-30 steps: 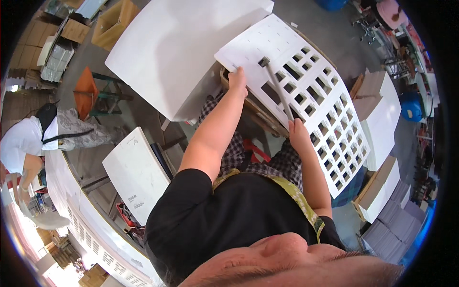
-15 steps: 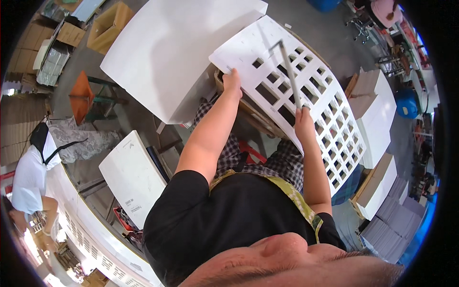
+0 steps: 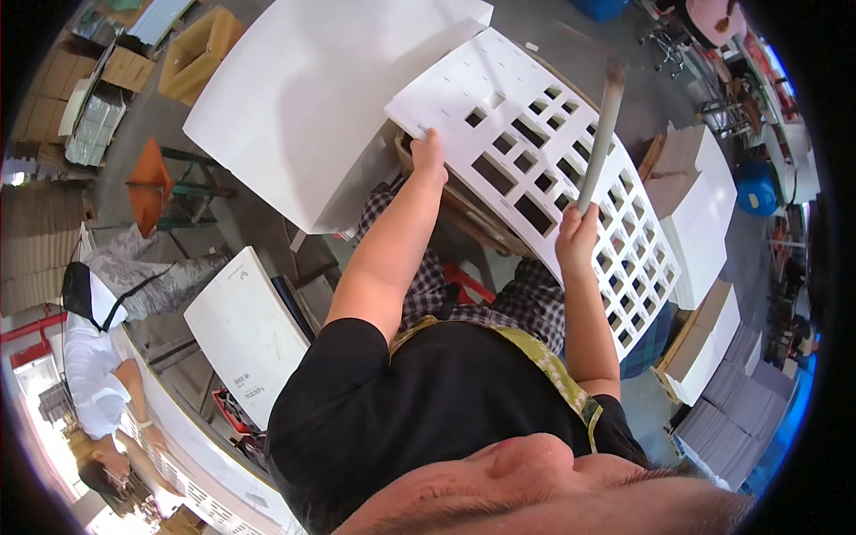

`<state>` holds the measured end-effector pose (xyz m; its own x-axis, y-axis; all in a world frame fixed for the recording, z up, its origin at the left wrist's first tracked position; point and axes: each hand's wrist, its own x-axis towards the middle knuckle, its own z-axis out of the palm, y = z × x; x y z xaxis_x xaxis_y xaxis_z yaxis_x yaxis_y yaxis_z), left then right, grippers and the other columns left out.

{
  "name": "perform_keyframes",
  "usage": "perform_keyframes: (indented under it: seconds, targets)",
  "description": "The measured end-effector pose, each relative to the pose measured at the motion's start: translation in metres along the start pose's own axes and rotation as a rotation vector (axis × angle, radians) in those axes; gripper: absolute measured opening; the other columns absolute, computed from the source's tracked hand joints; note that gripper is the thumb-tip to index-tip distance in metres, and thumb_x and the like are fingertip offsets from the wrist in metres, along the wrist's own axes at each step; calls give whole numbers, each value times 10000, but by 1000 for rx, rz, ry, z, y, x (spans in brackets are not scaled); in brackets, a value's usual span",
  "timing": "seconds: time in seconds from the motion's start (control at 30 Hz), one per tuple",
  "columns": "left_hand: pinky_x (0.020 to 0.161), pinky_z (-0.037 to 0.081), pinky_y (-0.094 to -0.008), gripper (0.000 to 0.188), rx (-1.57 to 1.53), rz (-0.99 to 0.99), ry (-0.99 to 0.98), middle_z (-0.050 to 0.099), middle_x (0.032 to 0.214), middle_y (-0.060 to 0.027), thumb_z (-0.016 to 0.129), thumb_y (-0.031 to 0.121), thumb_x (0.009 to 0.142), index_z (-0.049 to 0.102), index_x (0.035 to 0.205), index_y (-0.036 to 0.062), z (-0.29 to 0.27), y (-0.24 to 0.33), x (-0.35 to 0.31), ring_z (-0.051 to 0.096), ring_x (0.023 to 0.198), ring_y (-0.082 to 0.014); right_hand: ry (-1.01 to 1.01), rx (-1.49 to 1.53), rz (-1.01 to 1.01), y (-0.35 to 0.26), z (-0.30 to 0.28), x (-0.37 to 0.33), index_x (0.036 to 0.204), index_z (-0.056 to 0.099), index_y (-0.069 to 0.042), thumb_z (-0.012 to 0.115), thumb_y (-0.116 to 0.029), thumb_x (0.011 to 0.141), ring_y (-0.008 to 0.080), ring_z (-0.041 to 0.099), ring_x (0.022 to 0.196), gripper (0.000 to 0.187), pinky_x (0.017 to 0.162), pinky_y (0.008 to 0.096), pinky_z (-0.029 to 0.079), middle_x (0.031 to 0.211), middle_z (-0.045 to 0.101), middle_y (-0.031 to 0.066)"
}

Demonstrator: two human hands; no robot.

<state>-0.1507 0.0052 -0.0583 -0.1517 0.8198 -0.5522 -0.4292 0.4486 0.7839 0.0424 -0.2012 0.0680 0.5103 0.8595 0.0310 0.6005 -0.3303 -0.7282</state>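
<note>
A white board (image 3: 446,94) with rows of square and rectangular holes lies tilted in front of me, its edge on a brown carton-like support. My left hand (image 3: 429,158) grips its near left edge, thumb on top; the fingers below are partly hidden. My right hand (image 3: 578,234) is closed around the pale handle of what looks like a long-handled hammer (image 3: 597,147). Its head is raised over the board's far side and blurred by motion. Near the board's upper left, a pale square (image 3: 496,100) shows beside the dark holes.
A large white stack (image 3: 294,98) stands left of the board, and a smaller white panel (image 3: 245,325) lies nearer. More white stacks (image 3: 700,209) are at the right. A co-worker in a white shirt (image 3: 94,366) bends over a long white surface at far left. An orange seat (image 3: 149,185) stands behind.
My right hand has swung the hammer up and to the right, off the board. The pale square now shows where the hammer head was. The co-worker has shifted; my left hand stays on the edge.
</note>
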Motion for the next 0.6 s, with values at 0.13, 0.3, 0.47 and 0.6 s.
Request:
perform_keyframes:
  seconds: [0.13,0.3,0.47,0.6]
  targets:
    - [851,477,-409,532,7,-37,-3,500,1195,-215,532,259,900,318,1237,-92,2,-4,2,553,1031,-295,-267,-335,-40,29,17,18,935,426,-19,427,-252,959,498,563,741,235,629,555,431,749,586,291]
    - [844,483,-417,512,-24,-3,-23,490,1201,-216,522,258,912,318,1228,-90,-3,-7,10,552,1037,-296,-70,-78,-77,-12,-1,5,941,428,-14,416,-270,963,498,560,736,257,617,551,437,756,585,300]
    - [844,486,-418,499,-27,-18,-42,488,1203,-217,515,262,919,322,1223,-84,1,-4,3,550,1042,-295,-250,-333,-30,18,19,20,955,435,-10,418,-276,961,492,572,734,267,626,553,451,746,602,288]
    - [836,491,-417,455,-9,-24,13,538,1166,-195,513,258,925,413,1194,-95,0,-1,2,573,1018,-287,-138,-260,-51,-2,5,9,944,444,-19,422,-300,963,476,579,716,283,608,535,447,720,597,271]
